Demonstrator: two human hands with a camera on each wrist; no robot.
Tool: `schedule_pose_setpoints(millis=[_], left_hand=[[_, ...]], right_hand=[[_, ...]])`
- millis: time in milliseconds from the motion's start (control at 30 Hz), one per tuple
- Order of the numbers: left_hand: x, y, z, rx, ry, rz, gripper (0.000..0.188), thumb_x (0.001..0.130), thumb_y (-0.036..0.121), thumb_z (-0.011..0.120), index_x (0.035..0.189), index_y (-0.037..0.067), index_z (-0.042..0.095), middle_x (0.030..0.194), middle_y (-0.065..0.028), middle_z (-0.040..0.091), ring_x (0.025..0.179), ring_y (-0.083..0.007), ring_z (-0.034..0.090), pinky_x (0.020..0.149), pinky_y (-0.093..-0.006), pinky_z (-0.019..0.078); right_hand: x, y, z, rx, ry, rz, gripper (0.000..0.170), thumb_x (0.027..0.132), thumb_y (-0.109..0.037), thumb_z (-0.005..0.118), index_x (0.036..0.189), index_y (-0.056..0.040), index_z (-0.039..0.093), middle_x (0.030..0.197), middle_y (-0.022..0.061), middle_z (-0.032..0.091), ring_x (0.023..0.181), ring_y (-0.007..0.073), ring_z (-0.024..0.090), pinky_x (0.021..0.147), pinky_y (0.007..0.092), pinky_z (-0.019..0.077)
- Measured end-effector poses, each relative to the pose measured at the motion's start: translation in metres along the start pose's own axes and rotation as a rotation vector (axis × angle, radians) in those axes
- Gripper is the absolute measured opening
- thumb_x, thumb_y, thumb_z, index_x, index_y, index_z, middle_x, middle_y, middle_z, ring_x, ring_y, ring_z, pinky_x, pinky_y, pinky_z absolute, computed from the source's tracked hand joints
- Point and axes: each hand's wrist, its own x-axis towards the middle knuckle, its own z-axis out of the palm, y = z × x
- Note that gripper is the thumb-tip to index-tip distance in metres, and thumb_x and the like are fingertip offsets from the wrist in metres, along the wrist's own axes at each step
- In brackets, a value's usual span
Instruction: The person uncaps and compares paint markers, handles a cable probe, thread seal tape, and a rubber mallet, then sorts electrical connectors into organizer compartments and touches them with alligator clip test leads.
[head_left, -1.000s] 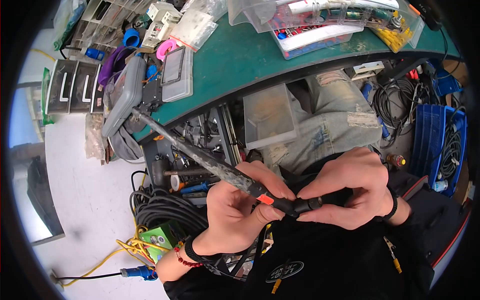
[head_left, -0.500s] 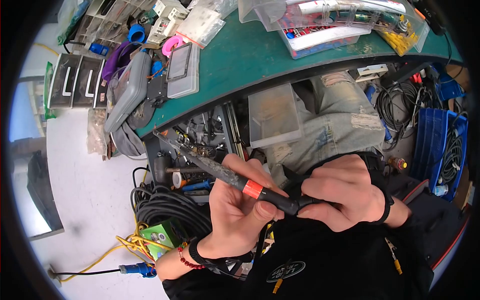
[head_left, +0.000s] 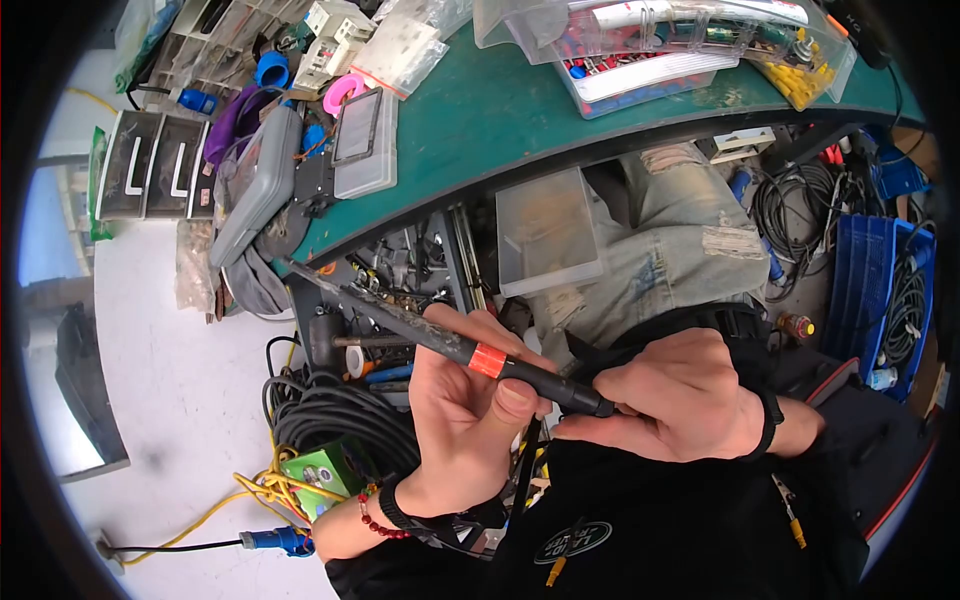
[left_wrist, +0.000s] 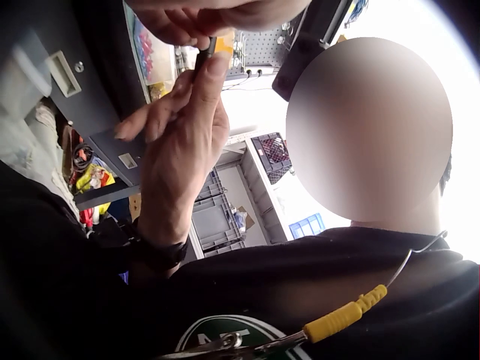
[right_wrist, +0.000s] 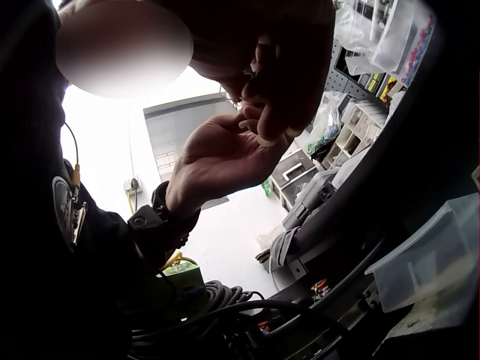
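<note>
In the head view a long black rod point(head_left: 430, 328) with a scuffed grey shaft and a red band point(head_left: 488, 360) slants from upper left down to the right. My left hand point(head_left: 455, 400) grips it just past the band, thumb on top and fingers beneath. At its lower right end, the fingers and thumb of my right hand point(head_left: 680, 395) pinch the black end piece point(head_left: 597, 405). The far tip points over the open drawer. In the left wrist view the right hand point(left_wrist: 184, 142) reaches up to the rod, which is mostly covered by fingers.
A green workbench point(head_left: 450, 120) holds clear boxes of parts and a grey case point(head_left: 258, 185). On the lap sits a clear plastic box point(head_left: 545, 235). An open drawer point(head_left: 400, 265) of tools, coiled black cable point(head_left: 340, 425) and a blue crate point(head_left: 850, 290) stand around.
The rod has turned so its red band faces up more, and its far tip has swung lower. Both hands shifted slightly; the right fingers have curled closer around the end piece.
</note>
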Motion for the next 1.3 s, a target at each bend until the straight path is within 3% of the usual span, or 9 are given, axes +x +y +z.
schedule_pose_setpoints(millis=[167,267,367,567,633,767,1033,1300], left_hand=[[0.001,-0.001,-0.002,0.018,-0.004,0.020,0.036,0.090,0.019,0.069,0.105,0.001,0.042,0.091,-0.0136,0.059,0.069,-0.0126,0.057,0.065,-0.0246,0.0491],[0.004,-0.004,-0.002,-0.003,-0.014,0.015,0.034,0.091,0.018,0.067,0.106,0.001,0.042,0.093,-0.0149,0.060,0.070,-0.0130,0.056,0.065,-0.0253,0.0484],[0.006,-0.008,0.000,-0.041,-0.016,0.019,0.032,0.092,0.016,0.065,0.106,0.001,0.041,0.093,-0.0158,0.059,0.071,-0.0133,0.055,0.065,-0.0253,0.0479],[0.002,-0.006,0.000,-0.003,0.002,0.061,0.030,0.093,0.014,0.064,0.107,0.001,0.041,0.094,-0.0169,0.058,0.071,-0.0137,0.055,0.065,-0.0254,0.0479],[0.001,-0.004,0.001,0.007,0.010,0.071,0.029,0.093,0.014,0.064,0.107,0.001,0.041,0.094,-0.0172,0.058,0.071,-0.0137,0.055,0.065,-0.0255,0.0481],[0.000,-0.001,0.001,-0.018,0.024,0.042,0.030,0.093,0.014,0.064,0.107,0.001,0.041,0.094,-0.0176,0.058,0.071,-0.0138,0.055,0.066,-0.0256,0.0486],[-0.003,0.002,0.005,-0.045,0.024,0.063,0.031,0.092,0.014,0.064,0.107,0.001,0.040,0.095,-0.0191,0.058,0.071,-0.0139,0.056,0.065,-0.0251,0.0488],[-0.005,0.003,0.006,-0.033,-0.001,0.093,0.030,0.093,0.014,0.063,0.106,0.000,0.040,0.096,-0.0199,0.057,0.068,-0.0136,0.056,0.065,-0.0250,0.0491]], right_hand=[[0.001,0.002,0.002,0.023,0.027,0.035,0.030,0.074,-0.024,0.083,0.079,-0.0044,0.061,0.051,0.0035,0.050,0.041,0.0208,0.053,0.038,0.0291,0.0401],[0.001,0.005,0.003,0.082,0.086,0.050,0.031,0.070,-0.022,0.086,0.078,-0.0028,0.064,0.050,0.0023,0.054,0.040,0.0168,0.054,0.038,0.0262,0.0369],[0.002,0.003,-0.001,0.130,0.032,0.131,0.025,0.075,-0.019,0.081,0.082,-0.0032,0.062,0.059,0.0050,0.057,0.045,0.0222,0.056,0.040,0.0307,0.0421],[0.004,0.007,-0.004,0.041,-0.012,0.066,0.022,0.077,-0.017,0.079,0.084,-0.0028,0.063,0.059,0.0043,0.053,0.045,0.0215,0.053,0.040,0.0313,0.0407],[0.008,0.006,-0.005,-0.061,-0.007,-0.028,0.025,0.071,-0.017,0.083,0.080,-0.0022,0.065,0.057,0.0051,0.057,0.043,0.0204,0.055,0.039,0.0291,0.0381],[0.006,0.006,-0.006,-0.121,-0.014,-0.068,0.027,0.070,-0.017,0.083,0.079,-0.0016,0.063,0.056,0.0041,0.054,0.043,0.0198,0.054,0.039,0.0290,0.0379],[0.002,0.004,-0.007,-0.098,-0.012,-0.099,0.028,0.070,-0.015,0.083,0.079,0.0009,0.062,0.061,0.0066,0.058,0.051,0.0217,0.063,0.045,0.0281,0.0483],[0.001,0.007,-0.006,-0.042,0.020,-0.145,0.028,0.070,-0.014,0.083,0.081,0.0020,0.063,0.065,0.0076,0.063,0.055,0.0228,0.066,0.048,0.0273,0.0521]])
